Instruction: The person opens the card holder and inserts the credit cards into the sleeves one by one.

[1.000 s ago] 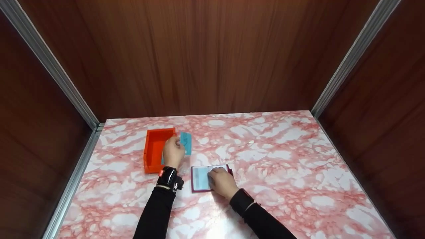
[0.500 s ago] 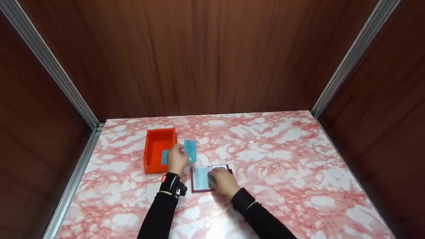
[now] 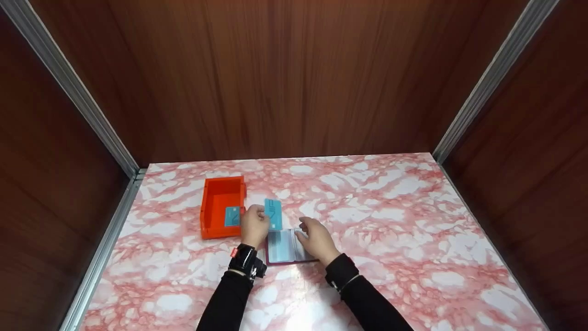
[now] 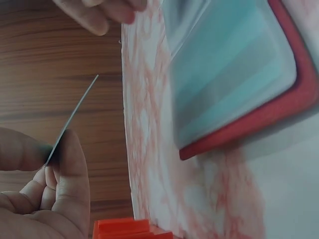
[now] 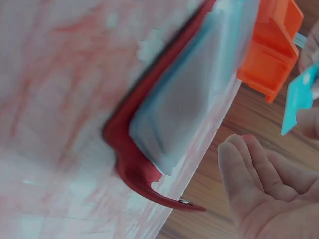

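My left hand (image 3: pixel 255 225) pinches a teal card (image 3: pixel 273 214) by its left edge, above the table between the orange bin and the card holder. In the left wrist view that card (image 4: pixel 75 112) is seen edge-on between thumb and fingers. A dark red card holder (image 3: pixel 281 246) lies spread on the table, its clear plastic sleeves facing up. Over its right half hovers my right hand (image 3: pixel 318 241), fingers loosely bent and holding nothing. The right wrist view shows those fingers (image 5: pixel 249 159) apart from the holder's strap (image 5: pixel 159 198), which has a metal snap.
An orange bin (image 3: pixel 213 207) stands left of the holder, with another teal card (image 3: pixel 232 216) inside it. The marbled pink and white table (image 3: pixel 390 230) meets brown wood-grain panels (image 3: pixel 285 82) at the back and sides.
My left hand has carried the teal card from beside the bin rightward and nearer, toward the holder. The right hand has lifted off the holder's pages and moved slightly right.
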`<state>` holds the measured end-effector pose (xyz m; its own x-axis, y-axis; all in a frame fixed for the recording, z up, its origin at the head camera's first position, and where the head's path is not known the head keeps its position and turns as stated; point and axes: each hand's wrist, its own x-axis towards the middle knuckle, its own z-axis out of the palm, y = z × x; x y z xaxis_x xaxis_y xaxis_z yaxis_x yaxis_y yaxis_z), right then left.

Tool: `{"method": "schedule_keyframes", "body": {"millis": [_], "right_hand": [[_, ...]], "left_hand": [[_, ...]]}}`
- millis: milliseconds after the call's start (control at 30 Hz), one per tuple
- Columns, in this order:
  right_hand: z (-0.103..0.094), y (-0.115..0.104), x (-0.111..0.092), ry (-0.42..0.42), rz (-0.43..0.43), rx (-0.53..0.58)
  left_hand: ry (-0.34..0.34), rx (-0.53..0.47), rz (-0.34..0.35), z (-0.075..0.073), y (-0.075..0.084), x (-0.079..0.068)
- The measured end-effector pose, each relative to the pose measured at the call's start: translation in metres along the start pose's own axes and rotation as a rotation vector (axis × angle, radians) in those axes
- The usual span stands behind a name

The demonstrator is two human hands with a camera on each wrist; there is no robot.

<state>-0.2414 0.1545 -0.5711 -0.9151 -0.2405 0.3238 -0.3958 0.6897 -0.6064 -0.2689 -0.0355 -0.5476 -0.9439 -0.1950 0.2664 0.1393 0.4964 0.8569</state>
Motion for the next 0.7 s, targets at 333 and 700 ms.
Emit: {"method": "schedule_keyframes", "body": {"millis": [333,700], "right_hand": [[-0.005,-0.002,0.006,0.076,0.079,0.19],[-0.004,-0.003,0.009,0.056,0.183,0.31]], "left_hand": [[-0.058,-0.052,-0.035,0.011,0.004,-0.013],[-0.118,-0.129,-0.021,0.017,0.01,-0.021]]}}
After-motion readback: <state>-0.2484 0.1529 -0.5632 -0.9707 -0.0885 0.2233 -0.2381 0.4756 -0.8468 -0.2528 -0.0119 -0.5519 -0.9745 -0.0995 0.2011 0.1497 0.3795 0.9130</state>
